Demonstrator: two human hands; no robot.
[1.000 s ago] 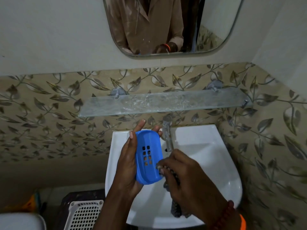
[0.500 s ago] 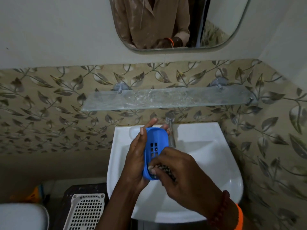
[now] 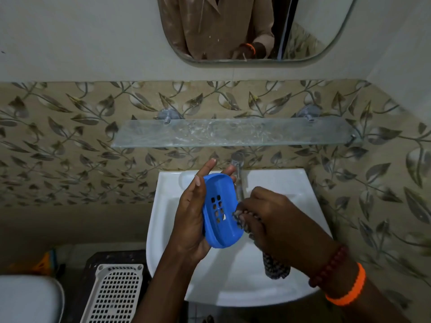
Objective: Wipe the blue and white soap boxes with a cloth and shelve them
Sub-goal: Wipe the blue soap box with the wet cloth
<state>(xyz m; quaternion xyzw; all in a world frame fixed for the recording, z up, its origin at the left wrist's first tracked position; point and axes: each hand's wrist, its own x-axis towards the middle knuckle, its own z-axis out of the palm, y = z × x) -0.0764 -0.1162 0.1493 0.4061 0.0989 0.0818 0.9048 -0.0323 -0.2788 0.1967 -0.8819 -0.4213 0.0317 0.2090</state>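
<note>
Since half a second ago your right hand [image 3: 277, 220] has slid off the face of the blue soap box [image 3: 220, 210] to its right edge, so the drain holes show again. Box has tipped a little, open-slotted face toward you.

Your left hand [image 3: 193, 220] cradles the box from behind and the left: palm under it, fingers [image 3: 207, 167] reaching past its top end, thumb along the left rim. Box held upright-ish, long axis near vertical, above the back left part of the white sink [image 3: 286, 183], in front of the tap [image 3: 238, 173].

Your right-hand fingers are curled tight around a dark patterned cloth [image 3: 276, 264]. Bunched end of the cloth touches the box's right edge, low down; loose tail hangs below the hand over the basin. Wrist carries a red bead band and an orange band [image 3: 347, 292].

Glass shelf [image 3: 233, 134] on the leaf-patterned wall above the sink. Mirror [image 3: 256, 29] above that. White perforated basket [image 3: 116, 294] lower left, on what may be a dark stool; too dim to tell.
</note>
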